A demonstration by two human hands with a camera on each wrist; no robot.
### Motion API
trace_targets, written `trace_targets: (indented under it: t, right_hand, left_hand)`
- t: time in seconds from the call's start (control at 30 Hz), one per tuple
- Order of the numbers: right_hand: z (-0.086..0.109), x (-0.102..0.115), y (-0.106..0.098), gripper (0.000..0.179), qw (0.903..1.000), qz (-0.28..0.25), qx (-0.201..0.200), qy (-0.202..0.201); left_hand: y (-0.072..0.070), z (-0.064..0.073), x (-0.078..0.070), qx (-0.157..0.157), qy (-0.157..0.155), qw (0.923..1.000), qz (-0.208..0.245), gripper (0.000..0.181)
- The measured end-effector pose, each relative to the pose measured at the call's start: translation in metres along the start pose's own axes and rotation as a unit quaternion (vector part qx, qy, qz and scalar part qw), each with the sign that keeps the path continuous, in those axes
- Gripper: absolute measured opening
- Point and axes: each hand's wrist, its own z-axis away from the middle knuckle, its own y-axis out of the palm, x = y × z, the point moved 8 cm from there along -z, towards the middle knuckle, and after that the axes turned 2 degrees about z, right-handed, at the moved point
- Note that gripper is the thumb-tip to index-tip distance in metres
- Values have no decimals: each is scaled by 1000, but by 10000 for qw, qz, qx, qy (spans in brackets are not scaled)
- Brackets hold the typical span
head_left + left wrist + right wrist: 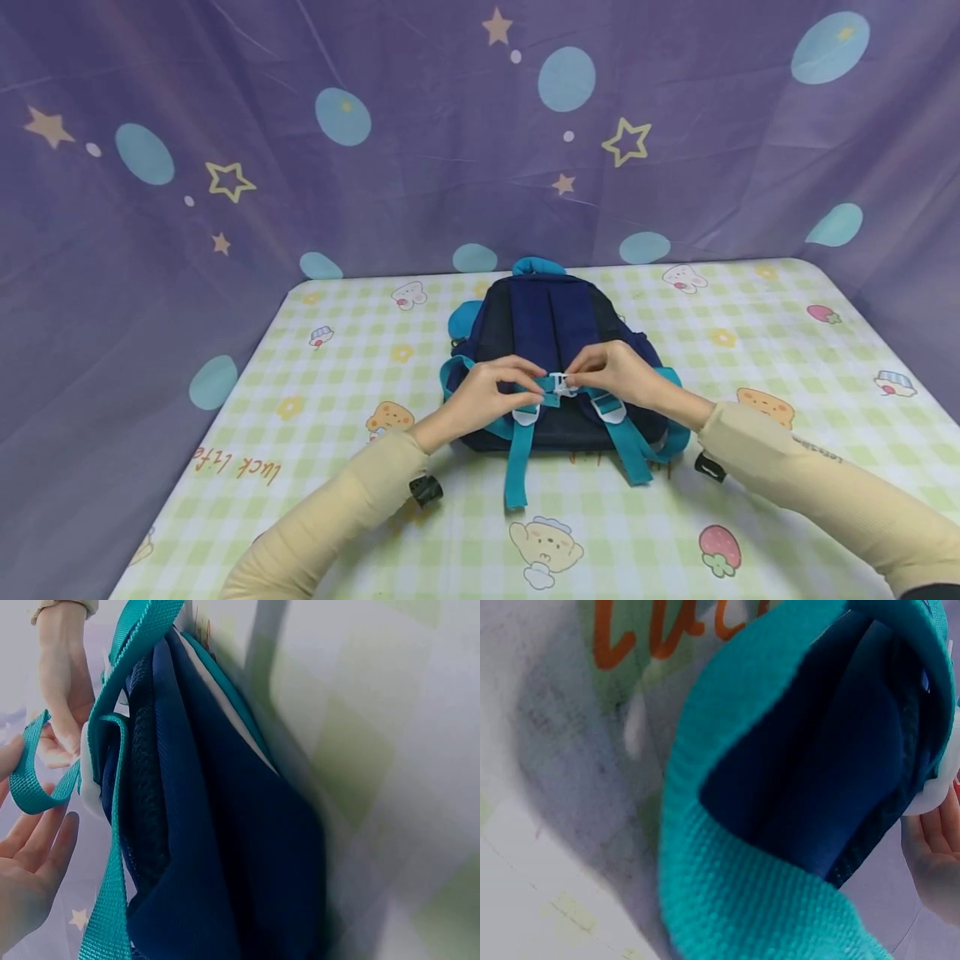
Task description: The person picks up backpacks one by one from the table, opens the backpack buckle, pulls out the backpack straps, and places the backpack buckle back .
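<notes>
A navy and black backpack lies on the table with its shoulder straps facing up. Across its lower middle runs a teal chest strap with a white plastic buckle. My left hand pinches the teal strap just left of the buckle; in the left wrist view a loop of this strap curves between thumb and fingers. From the right, my right hand pinches the buckle's right side between thumb and fingertips. In the right wrist view a teal strap fills the foreground, and only part of the hand shows.
Two teal strap tails hang from white adjusters toward the near side. A teal carry handle tops the pack. The table has a green checked cloth, with a purple patterned curtain behind it.
</notes>
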Motion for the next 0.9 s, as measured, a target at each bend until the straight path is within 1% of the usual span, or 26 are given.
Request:
trace_targets:
  t: [0.13, 0.23, 0.37, 0.47, 0.57, 0.67, 0.77, 0.9]
  right_hand:
    - [1, 2, 0, 9, 10000, 6, -56, -42]
    - [2, 4, 0, 9, 9999, 44, -84, -75]
    - [2, 6, 0, 8, 9999, 40, -81, -91]
    - [2, 7, 0, 8, 9999, 24, -56, -94]
    - [3, 7, -1, 8, 9999, 55, -25, -96]
    - [3, 7, -1, 8, 9999, 90, 25, -86]
    - [2, 7, -1, 8, 9999, 89, 86, -113]
    - [1, 7, 0, 7, 9996, 58, 205, -189]
  left_hand:
    - [1, 0, -2, 38, 123, 9999, -17, 10]
    - [2, 0, -2, 96, 148, 9998, 95, 13]
    - [1, -1, 2, 132, -94, 9993, 334, 18]
    - [-2, -2, 5, 90, -264, 9990, 349, 19]
    - [-6, -5, 6, 6, -325, 9994, 128, 19]
    - [-8, -9, 9, 13, -399, 9989, -253, 19]
    - [-5, -14, 12, 182, -524, 9968, -578, 22]
    - [2, -21, 16, 499, -652, 9932, -823, 25]
